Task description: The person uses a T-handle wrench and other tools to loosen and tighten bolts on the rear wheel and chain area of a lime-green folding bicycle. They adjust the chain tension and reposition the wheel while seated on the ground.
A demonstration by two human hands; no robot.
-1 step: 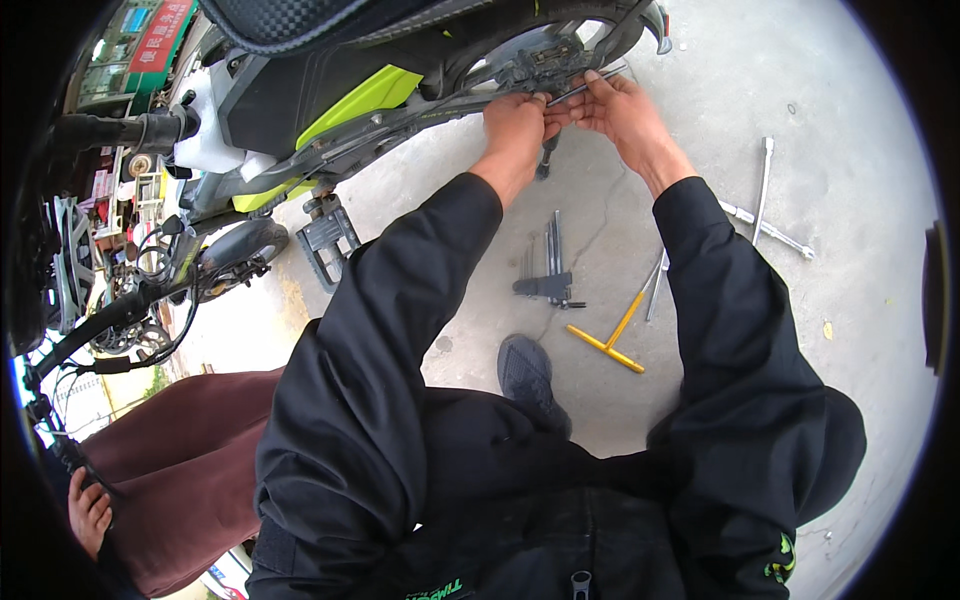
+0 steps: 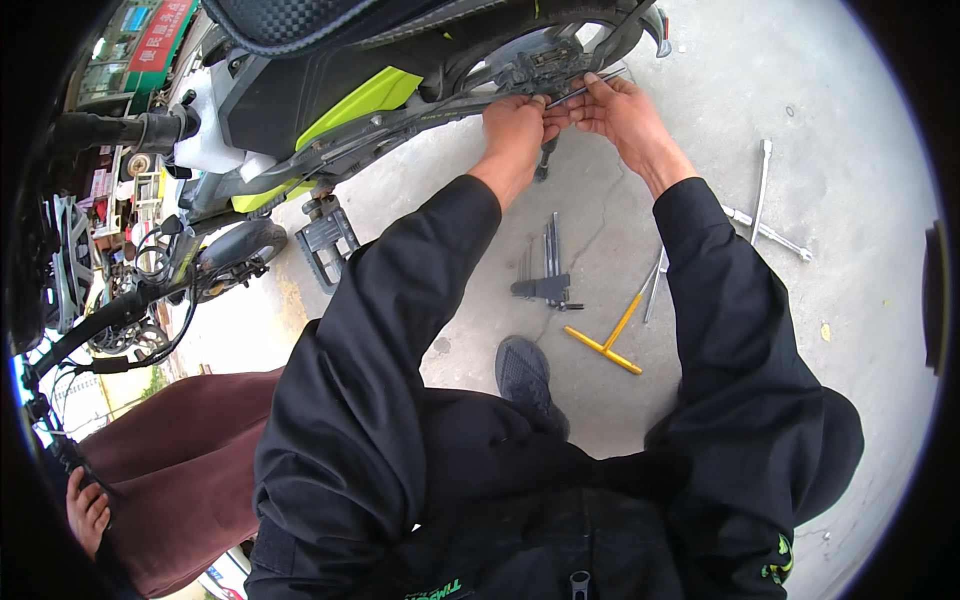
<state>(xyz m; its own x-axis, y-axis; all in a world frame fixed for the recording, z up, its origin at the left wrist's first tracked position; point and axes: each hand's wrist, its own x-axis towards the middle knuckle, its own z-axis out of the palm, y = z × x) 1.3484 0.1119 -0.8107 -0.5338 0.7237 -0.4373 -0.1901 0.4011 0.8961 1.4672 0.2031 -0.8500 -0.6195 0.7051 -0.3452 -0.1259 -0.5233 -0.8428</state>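
- Two bare hands meet close together at the lower side of the motorbike (image 2: 270,100), just beside its rear wheel (image 2: 622,45).
- The right hand (image 2: 622,108) pinches a thin metal rod (image 2: 570,96) between thumb and fingers; the rod slants across the gap toward the other hand.
- The left hand (image 2: 513,130) has its thumb and fingertips bunched at the rod's near end; whether they clamp the rod or a small part beside it, I cannot tell from this angle.
- For good work here, a light pinch should serve better than a hard squeeze, with the left fingertips guiding the end and the right keeping the rod in line.
- Both wrists would do well to stay low and steady, knuckles clear of the wheel's metal parts.
- On the concrete floor (image 2: 850,400) lie a hex key set (image 2: 541,287), a yellow T-handle tool (image 2: 605,347) and a silver cross wrench (image 2: 764,190); leaving them clear of the feet seems wise.
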